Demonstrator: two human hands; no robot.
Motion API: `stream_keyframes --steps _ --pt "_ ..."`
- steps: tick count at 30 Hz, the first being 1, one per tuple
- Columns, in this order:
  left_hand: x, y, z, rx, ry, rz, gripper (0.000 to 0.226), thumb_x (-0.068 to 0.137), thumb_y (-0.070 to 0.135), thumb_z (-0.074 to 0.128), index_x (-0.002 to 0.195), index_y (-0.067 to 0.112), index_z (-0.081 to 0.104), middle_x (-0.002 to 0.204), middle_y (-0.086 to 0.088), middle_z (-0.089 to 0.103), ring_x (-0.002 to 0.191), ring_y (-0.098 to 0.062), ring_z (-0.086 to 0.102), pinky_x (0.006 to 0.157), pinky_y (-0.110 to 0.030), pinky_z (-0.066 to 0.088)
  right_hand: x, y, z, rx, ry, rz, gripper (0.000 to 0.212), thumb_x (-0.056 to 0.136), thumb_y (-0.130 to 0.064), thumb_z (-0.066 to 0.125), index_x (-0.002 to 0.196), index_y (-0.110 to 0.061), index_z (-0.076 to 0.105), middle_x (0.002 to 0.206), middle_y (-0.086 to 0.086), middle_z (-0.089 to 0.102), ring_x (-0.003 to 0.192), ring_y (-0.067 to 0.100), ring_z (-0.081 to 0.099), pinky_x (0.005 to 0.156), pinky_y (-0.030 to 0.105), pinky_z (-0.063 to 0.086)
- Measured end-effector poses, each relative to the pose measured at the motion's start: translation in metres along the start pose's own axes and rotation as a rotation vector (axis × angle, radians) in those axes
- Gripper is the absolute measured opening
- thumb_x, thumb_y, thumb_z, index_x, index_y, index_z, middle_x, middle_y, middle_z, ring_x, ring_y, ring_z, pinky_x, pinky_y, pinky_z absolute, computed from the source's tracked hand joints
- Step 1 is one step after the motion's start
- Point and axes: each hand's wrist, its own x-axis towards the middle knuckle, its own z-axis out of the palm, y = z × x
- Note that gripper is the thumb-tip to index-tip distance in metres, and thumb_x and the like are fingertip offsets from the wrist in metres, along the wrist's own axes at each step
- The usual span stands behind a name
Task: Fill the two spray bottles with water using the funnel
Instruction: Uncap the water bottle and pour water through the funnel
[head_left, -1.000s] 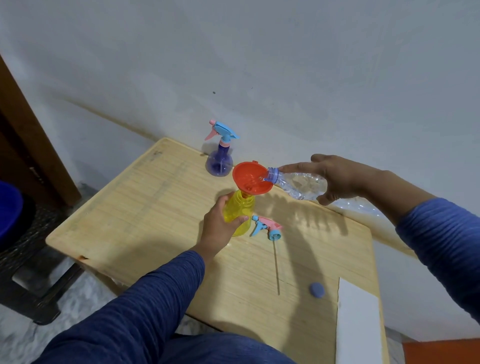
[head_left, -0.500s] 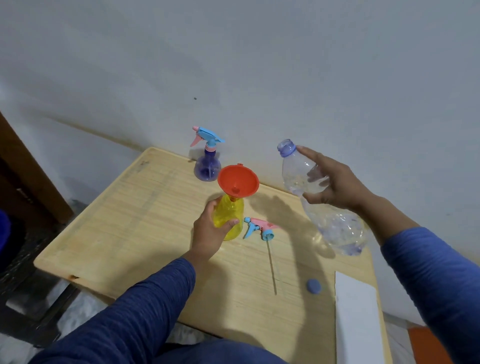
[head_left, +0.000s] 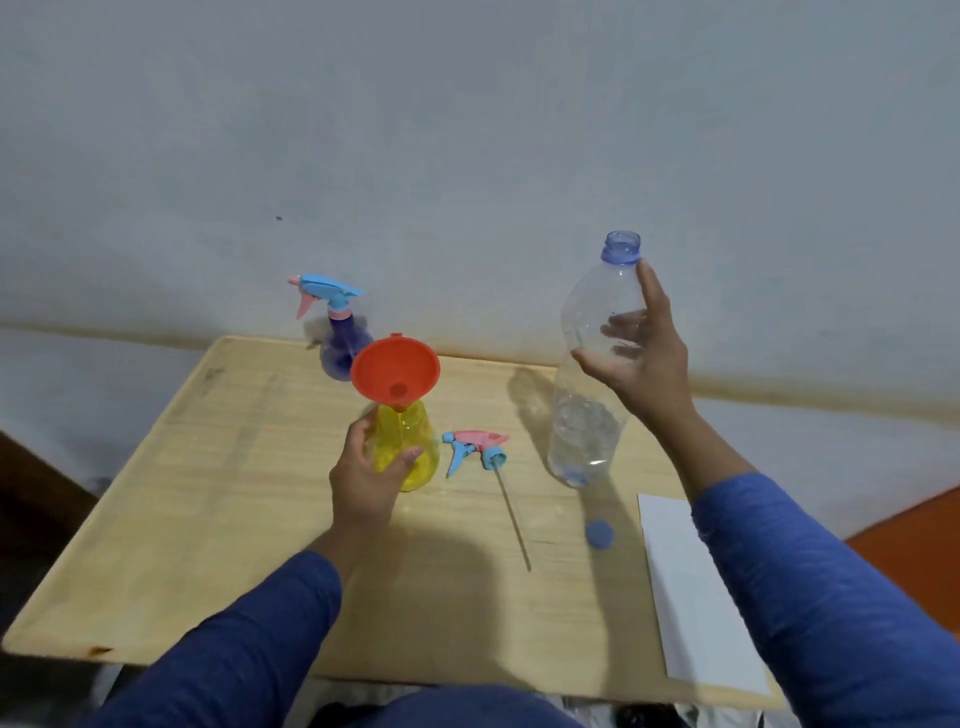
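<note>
Pale plaster wall behind, wooden table (head_left: 218, 499) below: site as found.

My left hand (head_left: 366, 480) is wrapped around the yellow spray bottle (head_left: 408, 447), thumb across its front, holding it upright on the table. The red funnel (head_left: 396, 375) sits in its neck, leaning a little toward me. My right hand (head_left: 641, 358) is closed on the upper half of the clear water bottle (head_left: 589, 379), which is upright, uncapped, its base at or just above the wood; I cannot tell whether it touches. Only a little water shows near its bottom.

Further out: the detached sprayer head (head_left: 475, 449) with its dip tube lies just beside the yellow bottle. The blue cap (head_left: 599, 533) lies near the water bottle's base. The purple spray bottle (head_left: 340, 338) stands at the far edge by the wall, sprayer fitted; its fill level is not readable.

Risks, in my judgement: the funnel is top-heavy and only loosely seated, so releasing the left hand or lifting the funnel carelessly could tip the light bottle and spill it. Setting the water bottle down off-balance could topple it onto the white sheet (head_left: 691, 587) at the right edge. The loose cap could roll off.

The table surface looks dry, with a dark chip at its near left corner.
</note>
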Motion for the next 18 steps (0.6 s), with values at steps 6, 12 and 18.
stream_keyframes --steps 6,12,18 --pt "0.002 0.000 -0.003 0.025 -0.026 -0.005 0.068 0.074 0.033 0.076 0.133 0.024 0.042 0.123 0.001 0.057 0.109 -0.018 0.053 0.088 -0.030 0.043 -0.021 0.001 0.007 0.056 0.181 0.065 0.115 0.057 -0.021 0.090 0.141 -0.042 0.014 0.108 0.009 0.053 0.102 0.020 0.060 0.089 0.033 0.051" --pt "0.003 0.001 -0.007 0.014 -0.059 0.001 0.065 0.073 0.026 0.078 0.129 0.017 0.046 0.120 -0.003 0.059 0.106 -0.019 0.054 0.087 -0.028 0.041 -0.041 -0.008 0.017 -0.012 0.244 0.132 0.113 0.061 -0.033 0.087 0.140 -0.045 0.007 0.126 0.007 0.050 0.111 0.019 0.055 0.094 0.033 0.046" --pt "0.010 0.001 -0.013 0.047 -0.134 -0.004 0.069 0.072 0.033 0.078 0.131 0.027 0.042 0.127 0.001 0.056 0.114 -0.022 0.053 0.098 -0.040 0.044 -0.066 -0.029 0.006 -0.200 0.146 0.309 0.108 0.074 -0.040 0.076 0.149 -0.031 -0.002 0.148 0.005 0.036 0.126 0.020 0.044 0.102 0.030 0.037"
